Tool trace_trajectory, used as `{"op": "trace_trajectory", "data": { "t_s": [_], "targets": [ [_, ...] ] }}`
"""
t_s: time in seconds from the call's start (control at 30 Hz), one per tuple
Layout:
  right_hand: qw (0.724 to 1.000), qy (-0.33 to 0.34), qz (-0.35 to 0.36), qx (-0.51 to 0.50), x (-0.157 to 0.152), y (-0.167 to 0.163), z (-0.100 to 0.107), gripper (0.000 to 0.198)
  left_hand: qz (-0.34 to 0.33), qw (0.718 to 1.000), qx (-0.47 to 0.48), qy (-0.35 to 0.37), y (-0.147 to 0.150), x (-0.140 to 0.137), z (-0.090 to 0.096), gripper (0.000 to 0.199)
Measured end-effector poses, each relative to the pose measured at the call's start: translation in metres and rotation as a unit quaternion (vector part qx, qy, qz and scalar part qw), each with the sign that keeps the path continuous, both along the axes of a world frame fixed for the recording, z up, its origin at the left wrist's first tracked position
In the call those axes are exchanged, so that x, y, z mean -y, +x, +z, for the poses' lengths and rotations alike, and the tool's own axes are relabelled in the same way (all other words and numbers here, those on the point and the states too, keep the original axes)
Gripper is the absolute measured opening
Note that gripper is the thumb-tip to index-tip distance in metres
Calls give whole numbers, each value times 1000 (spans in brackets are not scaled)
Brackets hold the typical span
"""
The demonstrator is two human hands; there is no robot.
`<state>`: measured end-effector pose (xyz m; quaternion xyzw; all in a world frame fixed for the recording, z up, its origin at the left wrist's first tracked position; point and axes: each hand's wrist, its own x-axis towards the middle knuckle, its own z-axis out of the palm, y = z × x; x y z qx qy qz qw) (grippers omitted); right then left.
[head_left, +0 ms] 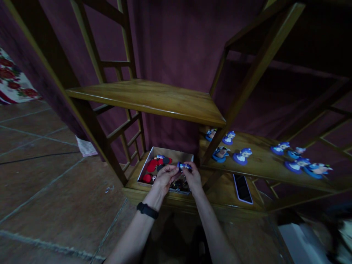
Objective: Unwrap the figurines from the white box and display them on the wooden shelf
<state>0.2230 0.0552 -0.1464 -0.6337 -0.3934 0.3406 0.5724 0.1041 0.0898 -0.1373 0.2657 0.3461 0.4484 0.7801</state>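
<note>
Over an open cardboard box (167, 150), both my hands meet on one small blue-and-white figurine (184, 166). My left hand (165, 178), below a black wristband, pinches its left side. The fingers of my right hand (194, 179) close round its right side. Inside the box lie several figurines with red bases (153, 165) and some darker ones, partly hidden by my hands. On the wooden shelf to the right stand several figurines on blue bases, among them a white-dressed one (242, 157) and a darker one (220, 154).
A bare wooden shelf board (148, 97) juts out above the box. A slanting wooden post (242, 95) divides the unit. A phone (243, 189) lies on the lower board at right. Behind hangs a purple curtain (176, 47); a white box (301, 244) stands at the lower right.
</note>
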Motion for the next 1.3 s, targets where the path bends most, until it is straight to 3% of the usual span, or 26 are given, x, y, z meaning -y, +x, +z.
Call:
{"op": "trace_trajectory", "data": {
  "t_s": [0.43, 0.63, 0.93, 1.3],
  "targets": [
    [1000, 17, -11, -19, -4, 0, -2, 29, 18, 998, -13, 53, 4, 4, 4, 26],
    [1000, 28, -2, 4, 1, -1, 7, 27, 17, 999, -23, 43, 2, 5, 9, 26],
    [1000, -8, -6, -15, -1, 0, 1, 32, 16, 1000, -1, -2, 1, 1, 4, 22],
    [999, 25, 12, -16, 0, -2, 4, 36, -11, 998, 37, -39, 0, 1, 8, 16]
  ]
}}
